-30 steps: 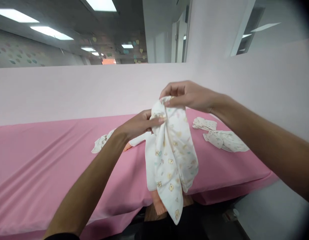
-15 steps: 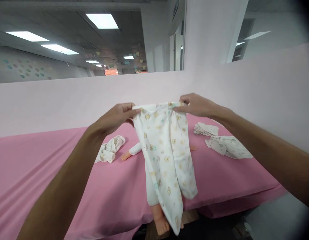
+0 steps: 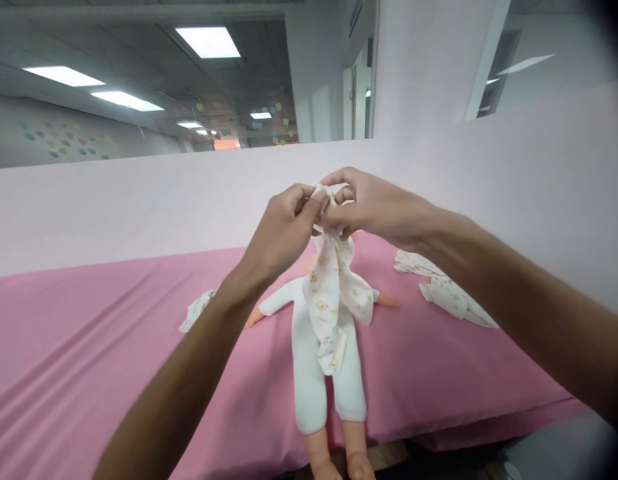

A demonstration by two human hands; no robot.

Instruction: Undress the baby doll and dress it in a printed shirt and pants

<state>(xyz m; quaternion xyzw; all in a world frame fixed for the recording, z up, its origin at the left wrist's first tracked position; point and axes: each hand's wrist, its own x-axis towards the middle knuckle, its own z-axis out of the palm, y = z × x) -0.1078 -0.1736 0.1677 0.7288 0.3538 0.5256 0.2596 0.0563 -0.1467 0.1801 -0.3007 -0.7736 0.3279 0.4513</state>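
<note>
My left hand and my right hand meet at chest height and both pinch the gathered top of small white baby trousers printed with little bears. The cloth hangs bunched below my fingers, above a baby doll. The doll lies on its back on the pink table cover in a white bodysuit, arms out to the sides, bare feet over the near edge. Its head is hidden behind the cloth and my hands.
A crumpled printed garment lies left of the doll, partly behind my left forearm. Two more printed garments lie at the right of the table. A pale partition wall runs behind the table.
My hands, spread apart with the waistband stretched half a second ago, have come together and bunched the trousers up. The cloth hangs shorter, and the doll's body shows beneath it.
</note>
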